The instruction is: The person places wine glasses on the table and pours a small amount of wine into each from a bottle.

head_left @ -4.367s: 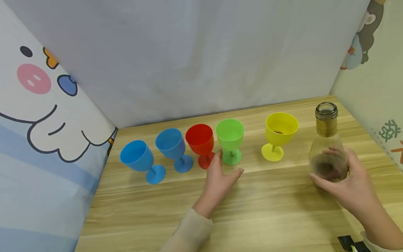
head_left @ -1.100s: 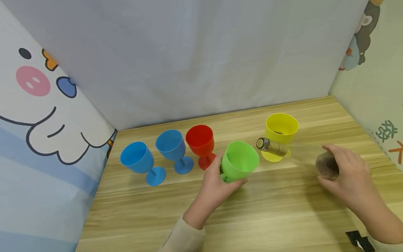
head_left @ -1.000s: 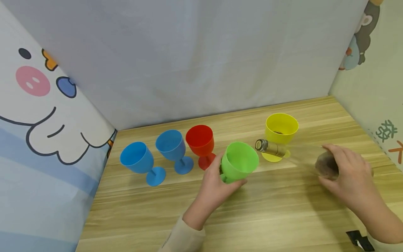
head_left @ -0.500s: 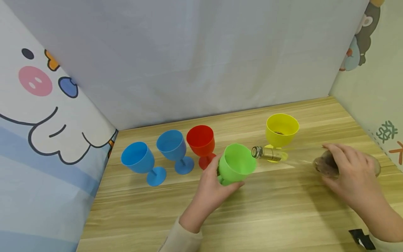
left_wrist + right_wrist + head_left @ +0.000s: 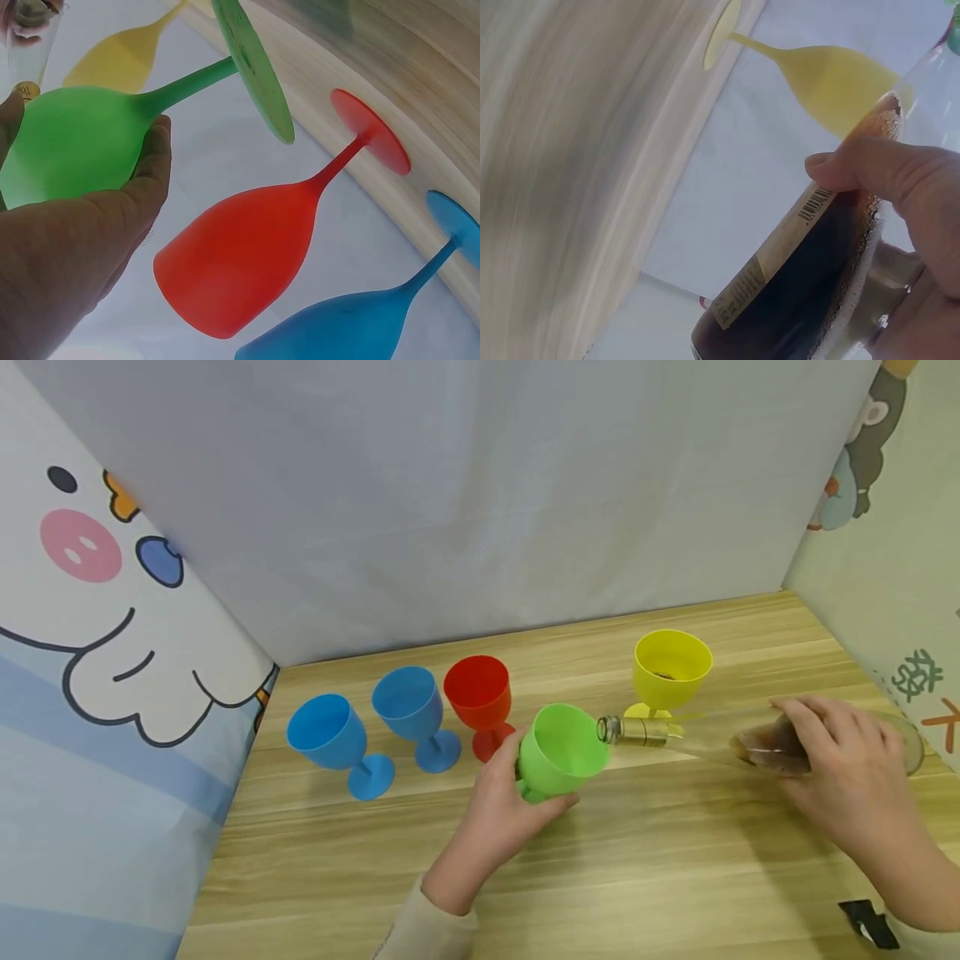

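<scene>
My left hand (image 5: 491, 814) grips a green plastic goblet (image 5: 564, 752) around its bowl. In the left wrist view the goblet's foot (image 5: 255, 71) hangs free, away from the table. My right hand (image 5: 855, 768) holds a clear glass bottle (image 5: 643, 732) by its body, tipped almost level. The bottle's open mouth (image 5: 607, 730) is right at the green goblet's right rim. Dark brown liquid (image 5: 802, 277) with foam along its surface shows inside the bottle in the right wrist view. Behind the bottle neck stands a yellow goblet (image 5: 671, 672) with a little dark liquid in it.
A red goblet (image 5: 478, 693) stands close behind my left hand. Two blue goblets, one nearer the red (image 5: 408, 706) and another at the far left (image 5: 327, 733), are upright on the wood-grain table (image 5: 600, 877). Cloth walls (image 5: 487, 510) enclose the back and sides.
My left hand has taken hold of the green goblet and lifted it forward. The bottle, upright earlier, has been tipped leftward, its mouth moving to the goblet's rim and its liquid shifting toward the neck.
</scene>
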`<state>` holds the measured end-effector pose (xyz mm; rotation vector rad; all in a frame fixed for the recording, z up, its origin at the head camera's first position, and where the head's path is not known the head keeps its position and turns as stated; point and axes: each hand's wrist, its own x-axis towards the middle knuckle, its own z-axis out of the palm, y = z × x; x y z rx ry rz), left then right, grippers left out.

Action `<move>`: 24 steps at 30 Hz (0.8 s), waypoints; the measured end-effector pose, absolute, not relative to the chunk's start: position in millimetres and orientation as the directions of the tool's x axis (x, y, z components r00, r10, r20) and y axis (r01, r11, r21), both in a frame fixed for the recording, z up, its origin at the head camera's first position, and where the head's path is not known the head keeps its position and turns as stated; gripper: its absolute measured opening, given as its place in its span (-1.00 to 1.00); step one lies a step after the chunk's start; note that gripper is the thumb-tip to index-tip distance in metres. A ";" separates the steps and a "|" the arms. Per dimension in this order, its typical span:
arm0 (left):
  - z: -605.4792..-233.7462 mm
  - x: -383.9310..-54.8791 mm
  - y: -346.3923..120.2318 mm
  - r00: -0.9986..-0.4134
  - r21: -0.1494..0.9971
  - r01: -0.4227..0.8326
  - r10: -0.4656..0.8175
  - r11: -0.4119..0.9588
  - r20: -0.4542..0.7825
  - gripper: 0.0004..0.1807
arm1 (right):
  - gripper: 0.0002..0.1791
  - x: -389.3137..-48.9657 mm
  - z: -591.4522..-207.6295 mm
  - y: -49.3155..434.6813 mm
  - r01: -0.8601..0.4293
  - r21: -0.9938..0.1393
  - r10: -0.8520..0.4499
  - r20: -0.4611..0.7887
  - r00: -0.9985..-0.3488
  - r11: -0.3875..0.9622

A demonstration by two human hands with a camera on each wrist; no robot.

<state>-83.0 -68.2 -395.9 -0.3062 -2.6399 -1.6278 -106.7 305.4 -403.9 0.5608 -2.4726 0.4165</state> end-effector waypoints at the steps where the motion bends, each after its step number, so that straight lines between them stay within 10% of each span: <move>1: -395.3 -82.9 -68.5 -0.981 0.883 0.177 0.156 0.435 0.120 -0.10 | 0.09 -107.1 -403.7 305.7 -0.478 -0.166 -0.302 0.589 -0.749 0.862; 24: -396.1 -82.5 -72.1 -0.982 0.884 0.150 0.172 0.443 0.080 -0.11 | 0.19 -111.1 -390.3 306.0 -0.489 -0.080 -0.354 0.589 -0.726 0.869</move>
